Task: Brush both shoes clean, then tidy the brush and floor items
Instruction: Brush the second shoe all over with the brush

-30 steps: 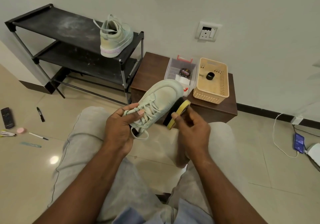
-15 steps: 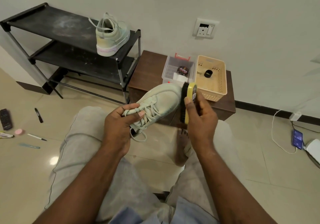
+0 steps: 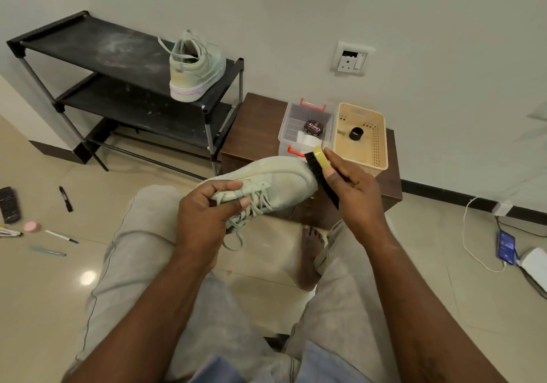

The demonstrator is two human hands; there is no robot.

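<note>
**Floor:** glossy beige tile, with one bright reflected light spot at the left.
**Walls:** plain pale paint, dark skirting, and a white wall socket.

1. Pale green shoe, held in the air above the knees with its toe toward the cabinet. The left hand grips it at the laced throat, thumb over the top and fingers curled underneath.
2. Brush, yellow back and black bristles, with the bristles against the shoe's toe. The right hand is wrapped round it, thumb lying along the yellow back.
3. Second shoe, upright on the top tier of the black shoe rack, heel toward the camera. The shelves are dusty.
4. Low brown cabinet, just beside the rack and against the wall. It carries:
   - a clear box with red latches, holding a polish tin;
   - a cream basket with a small black ring-shaped object inside.
5. Loose items on the floor at the left:
   - remote;
   - black marker;
   - pink round item;
   - pen;
   - a slim bluish tool, possibly a cutter, too blurred to say.
6. Blue phone on the floor at the right, on a white cable.
7. Bare foot, on the tile between the grey-trousered legs.
</note>
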